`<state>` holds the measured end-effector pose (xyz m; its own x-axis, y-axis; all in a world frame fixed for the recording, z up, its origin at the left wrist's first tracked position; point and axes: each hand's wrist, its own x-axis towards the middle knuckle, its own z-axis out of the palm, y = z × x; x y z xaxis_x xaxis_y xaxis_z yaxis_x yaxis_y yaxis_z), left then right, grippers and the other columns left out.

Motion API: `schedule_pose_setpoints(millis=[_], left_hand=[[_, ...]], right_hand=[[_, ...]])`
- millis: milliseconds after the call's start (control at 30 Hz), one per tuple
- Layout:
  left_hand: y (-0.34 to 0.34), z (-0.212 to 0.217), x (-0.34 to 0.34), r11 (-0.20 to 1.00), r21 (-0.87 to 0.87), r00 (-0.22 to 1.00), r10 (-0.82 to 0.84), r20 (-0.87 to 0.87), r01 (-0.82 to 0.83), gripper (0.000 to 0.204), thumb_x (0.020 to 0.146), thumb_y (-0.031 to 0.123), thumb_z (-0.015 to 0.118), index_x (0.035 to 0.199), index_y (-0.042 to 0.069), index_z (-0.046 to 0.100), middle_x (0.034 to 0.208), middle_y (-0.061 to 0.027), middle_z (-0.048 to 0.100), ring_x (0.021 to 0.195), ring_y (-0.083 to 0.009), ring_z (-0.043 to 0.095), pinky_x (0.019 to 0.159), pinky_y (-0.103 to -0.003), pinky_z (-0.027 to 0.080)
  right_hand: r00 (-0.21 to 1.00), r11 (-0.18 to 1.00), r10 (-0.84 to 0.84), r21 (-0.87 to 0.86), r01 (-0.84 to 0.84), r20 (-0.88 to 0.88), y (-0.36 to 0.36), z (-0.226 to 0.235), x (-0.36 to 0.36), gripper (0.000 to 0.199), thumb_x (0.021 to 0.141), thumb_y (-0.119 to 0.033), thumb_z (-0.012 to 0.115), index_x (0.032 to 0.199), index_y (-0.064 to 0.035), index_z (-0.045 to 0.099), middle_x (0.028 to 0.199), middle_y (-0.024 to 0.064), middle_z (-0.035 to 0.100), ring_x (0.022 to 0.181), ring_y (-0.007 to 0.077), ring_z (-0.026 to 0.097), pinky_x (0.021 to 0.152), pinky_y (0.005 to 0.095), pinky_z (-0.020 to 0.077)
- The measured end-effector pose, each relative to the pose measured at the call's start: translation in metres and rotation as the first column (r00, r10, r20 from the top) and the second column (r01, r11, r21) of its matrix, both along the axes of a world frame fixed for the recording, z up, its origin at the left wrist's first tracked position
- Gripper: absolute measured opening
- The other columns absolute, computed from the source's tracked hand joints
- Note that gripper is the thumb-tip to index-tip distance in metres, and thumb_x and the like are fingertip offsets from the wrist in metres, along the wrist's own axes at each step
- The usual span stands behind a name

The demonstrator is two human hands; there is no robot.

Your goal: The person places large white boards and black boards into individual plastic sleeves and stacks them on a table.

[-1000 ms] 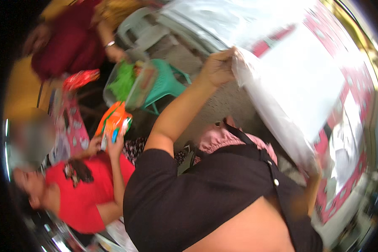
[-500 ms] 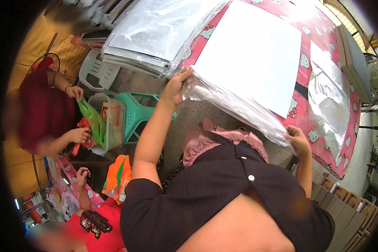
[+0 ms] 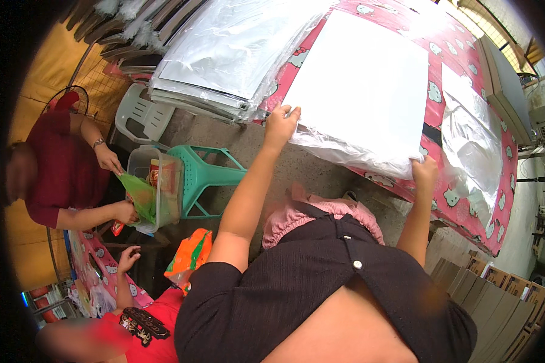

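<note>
A large white board (image 3: 363, 78) lies on the table with the pink character-print cover. A clear plastic bag (image 3: 345, 150) is around its near edge and sags below it. My left hand (image 3: 281, 128) is closed on the bag's plastic at the near left corner, thumb on top. At the near right corner my right hand (image 3: 425, 172) grips the plastic too, its fingers partly hidden. How far the bag reaches over the board cannot be made out. Right of the board lies a crumpled plastic bag (image 3: 469, 145).
Plastic-wrapped boards (image 3: 215, 54) are stacked left of the white board. A green stool (image 3: 206, 172) and a white chair (image 3: 144, 112) stand left. A person in maroon (image 3: 66, 163) handles a green bag over a clear bin (image 3: 169, 193); another wears red (image 3: 157, 320). Cartons (image 3: 515, 290) stand lower right.
Both hands have moved away from my body, up to the board's near corners. The plastic, gathered and stretched before, now spreads around the board's near edge.
</note>
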<state>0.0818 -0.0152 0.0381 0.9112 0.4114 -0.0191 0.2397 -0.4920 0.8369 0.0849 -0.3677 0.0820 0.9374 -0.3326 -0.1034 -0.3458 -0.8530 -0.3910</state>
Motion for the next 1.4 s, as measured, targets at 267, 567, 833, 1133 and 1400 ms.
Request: schedule_pose_setpoints(millis=[267,567,833,1133,1400], left_hand=[[-0.006,0.002,-0.008,0.999,-0.028,0.992,-0.025,0.128,0.029,0.034,0.073,0.034,0.060,0.078,0.001,0.060,0.121,-0.0318,0.035,0.104,-0.0381,0.048,0.085,-0.035,0.039],[0.007,0.019,-0.045,0.938,-0.342,0.982,0.005,0.188,0.061,0.029,0.076,0.017,0.058,0.093,-0.006,0.058,0.110,-0.0172,0.051,0.102,-0.0254,0.050,0.085,-0.030,0.038],[0.042,-0.058,-0.138,0.782,-0.615,0.980,0.184,0.072,-0.102,0.013,0.073,0.004,0.065,0.084,0.002,0.058,0.094,-0.0063,0.058,0.085,-0.0129,0.053,0.075,-0.025,0.043],[0.081,0.017,-0.104,0.394,-0.902,0.983,-0.129,0.134,0.175,0.017,0.079,0.003,0.053,0.096,0.003,0.055,0.083,-0.0055,0.060,0.072,-0.0119,0.057,0.052,-0.020,0.047],[0.065,0.231,0.022,-0.250,-0.614,0.640,0.028,0.768,0.749,0.033,0.089,0.018,0.036,0.118,0.003,0.042,0.110,-0.0162,0.052,0.095,-0.0248,0.054,0.080,-0.037,0.046]], right_hand=[[0.995,0.998,-0.053,0.030,0.051,0.080,0.008,0.012,-0.010,0.035,0.069,-0.023,0.058,0.097,-0.0006,0.059,0.090,0.0206,0.060,0.086,0.0325,0.058,0.073,0.0373,0.0439],[0.928,0.758,-0.215,0.651,-0.038,0.305,-0.012,-0.011,-0.036,0.035,0.064,0.008,0.047,0.098,0.0028,0.054,0.089,0.0079,0.058,0.070,0.0120,0.053,0.061,0.0206,0.0418],[0.981,0.073,-0.186,0.995,0.061,-0.046,-0.033,-0.095,-0.150,0.023,0.071,0.006,0.059,0.090,-0.0030,0.050,0.082,0.0064,0.059,0.073,0.0130,0.057,0.068,0.0242,0.0466],[0.947,0.265,-0.127,0.930,-0.255,0.296,-0.030,-0.009,-0.108,0.028,0.077,-0.005,0.058,0.104,-0.0058,0.048,0.093,0.0053,0.057,0.076,0.0109,0.053,0.066,0.0221,0.0437],[0.554,0.648,-0.133,0.495,-0.579,0.822,-0.046,0.228,0.023,0.038,0.077,-0.032,0.059,0.095,0.0018,0.056,0.088,0.0065,0.059,0.075,0.0136,0.053,0.068,0.0237,0.0412]])
